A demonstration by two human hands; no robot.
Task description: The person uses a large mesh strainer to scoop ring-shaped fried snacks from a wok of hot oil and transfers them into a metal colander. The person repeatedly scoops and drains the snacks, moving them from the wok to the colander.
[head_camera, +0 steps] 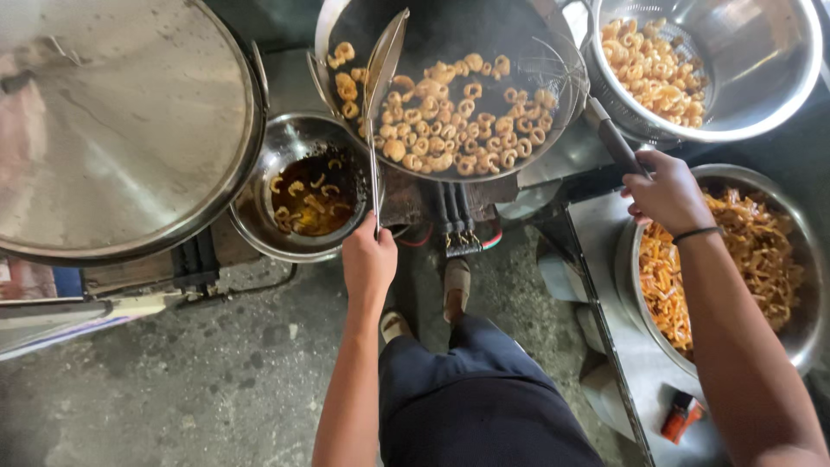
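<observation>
Right now my left hand (369, 264) has its fingers wrapped around the long spatula (380, 95), and my right hand (667, 192) grips the skimmer handle (616, 143). Both tools reach into the wok (450, 86), where puffed curls (458, 121) fry. I judge this mid-fry; lifting next needs a level, steady skimmer.

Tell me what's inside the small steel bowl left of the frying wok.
The small steel bowl holds dark oil with several curled fried snack pieces floating in it. The oil is murky, so anything sunk beneath it cannot be seen.
</observation>
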